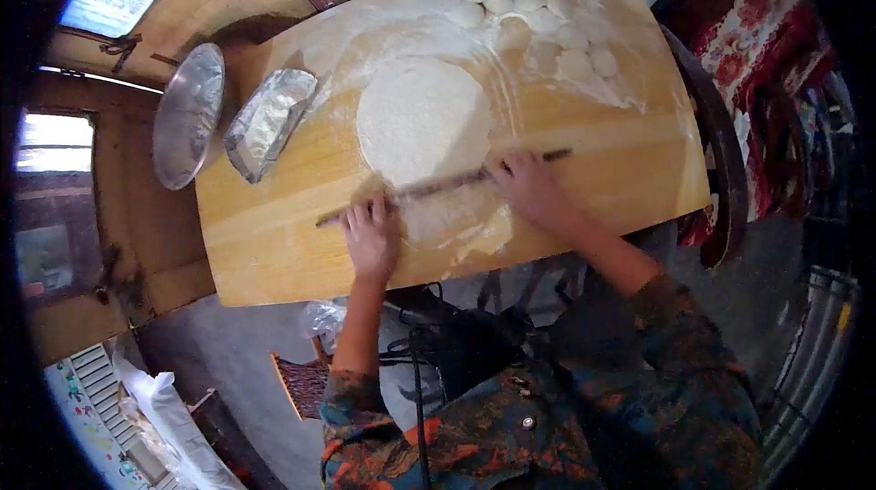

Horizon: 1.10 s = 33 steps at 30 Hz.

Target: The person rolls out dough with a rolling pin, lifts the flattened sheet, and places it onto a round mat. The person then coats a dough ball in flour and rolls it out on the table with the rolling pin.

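A thin dark rolling pin lies slanted across the near edge of a wide, round, floured dough sheet on the wooden board. My left hand is closed over the pin left of the dough, its fingers curled on top. Farther right, my right hand is closed over the same pin, with the pin's end sticking out past it. The right hand looks slightly blurred. Between the two hands, loose flour whitens the wood.
Several floured dough balls sit at the board's far right. At the left edge are a foil-lined container with white flour and a tilted metal basin. A dark curved chair back stands against the right side, beside red patterned cloth.
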Tool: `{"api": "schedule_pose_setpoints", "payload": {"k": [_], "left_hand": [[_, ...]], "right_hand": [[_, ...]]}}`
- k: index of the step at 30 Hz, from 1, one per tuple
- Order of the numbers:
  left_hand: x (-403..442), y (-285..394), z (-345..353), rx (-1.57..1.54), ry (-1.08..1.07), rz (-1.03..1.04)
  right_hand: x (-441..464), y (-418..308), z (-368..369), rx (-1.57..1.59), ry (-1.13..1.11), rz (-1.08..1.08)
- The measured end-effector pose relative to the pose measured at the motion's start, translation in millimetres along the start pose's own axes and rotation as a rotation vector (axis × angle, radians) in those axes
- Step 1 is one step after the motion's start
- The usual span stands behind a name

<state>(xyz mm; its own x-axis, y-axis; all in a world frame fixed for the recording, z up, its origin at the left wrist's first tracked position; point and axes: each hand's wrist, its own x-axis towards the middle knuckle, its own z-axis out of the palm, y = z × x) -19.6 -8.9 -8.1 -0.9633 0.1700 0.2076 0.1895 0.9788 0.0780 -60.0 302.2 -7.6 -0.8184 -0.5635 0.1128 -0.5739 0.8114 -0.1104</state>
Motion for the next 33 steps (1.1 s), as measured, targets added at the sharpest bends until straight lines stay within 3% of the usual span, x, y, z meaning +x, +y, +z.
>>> {"api": "schedule_pose_setpoints", "payload": {"k": [4, 8, 11, 13, 14, 16, 17, 19, 20, 23, 24, 25, 27, 31, 33], "left_hand": [[-21.3, 10.2, -15.2, 0.016, 0.125, -0.019], [25.2, 7.7, -5.5, -0.247, 0.005, -0.548], [64.0, 21.8, 9.9, -0.224, 0.016, -0.621], [80.0, 10.7, 23.5, -0.267, -0.096, -0.592], [85.5, 3.6, 30.3, -0.288, -0.155, -0.581], [97.0, -8.1, 27.9, -0.469, -0.246, -0.580], [102.8, -12.3, 28.3, -0.560, -0.289, -0.581], [119.5, 6.2, 19.9, -1.277, -0.130, -0.616], [124.6, 14.6, 14.0, -1.634, -0.033, -0.620], [135.8, 16.7, 9.6, -0.391, 0.112, 0.091], [134.7, 12.5, 11.1, -0.146, 0.029, 0.181], [129.2, 8.9, 12.1, -0.131, -0.007, 0.227], [117.5, 5.9, 3.1, -0.097, -0.067, 0.321], [72.5, 35.9, -9.0, -0.367, -0.245, 0.343], [41.3, 56.5, -7.2, -0.466, -0.259, 0.317]], "right_hand": [[-28.8, -18.2, -8.7, 0.182, 0.023, -0.146], [-1.4, -49.3, -25.3, 0.280, 0.051, 0.127], [32.3, -77.0, -4.0, 0.491, 0.129, 0.234], [47.0, -90.7, 9.4, 0.635, 0.123, 0.317], [49.9, -90.7, 11.6, 0.499, 0.100, 0.301], [57.9, -90.7, 3.4, 0.230, 0.052, 0.264], [62.6, -90.3, -0.1, 0.241, 0.143, 0.250], [72.1, -91.5, -7.6, 0.264, 0.316, 0.230], [79.2, -92.1, -4.7, 0.268, 0.206, 0.254], [113.1, -76.6, 6.0, 0.210, -0.083, 0.299], [122.2, -70.4, 9.3, 0.155, -0.159, 0.308], [124.5, -69.0, 12.3, 0.102, -0.240, 0.314], [102.1, -54.0, -7.5, 0.219, -0.178, 0.232], [39.7, -31.0, -19.4, 0.154, -0.170, 0.105], [-1.6, -31.2, -14.9, 0.130, -0.027, 0.031]]}}
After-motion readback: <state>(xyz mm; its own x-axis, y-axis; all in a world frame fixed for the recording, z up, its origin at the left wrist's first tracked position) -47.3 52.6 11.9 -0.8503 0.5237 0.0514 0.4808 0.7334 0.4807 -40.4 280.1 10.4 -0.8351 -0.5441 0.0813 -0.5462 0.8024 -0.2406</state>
